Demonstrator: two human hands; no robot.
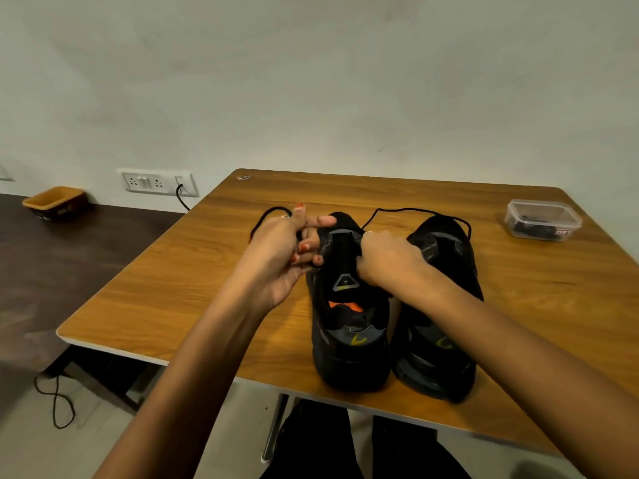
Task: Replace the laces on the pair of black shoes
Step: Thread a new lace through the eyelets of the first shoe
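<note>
Two black shoes stand side by side on the wooden table (179,299), heels toward me. The left shoe (349,340) has an orange insole showing. My left hand (283,250) is at its left eyelet side and pinches a black lace (262,219) that loops out to the left. My right hand (390,261) grips the right side of the same shoe's throat, fingers curled over it. Another stretch of black lace (408,210) arcs from this shoe over the toe of the right shoe (439,340).
A clear plastic box (543,219) with dark contents sits at the table's far right. An orange bowl (53,202) rests on a dark surface to the left. A wall socket (159,183) with a black cable is behind. A cord lies on the floor (55,402).
</note>
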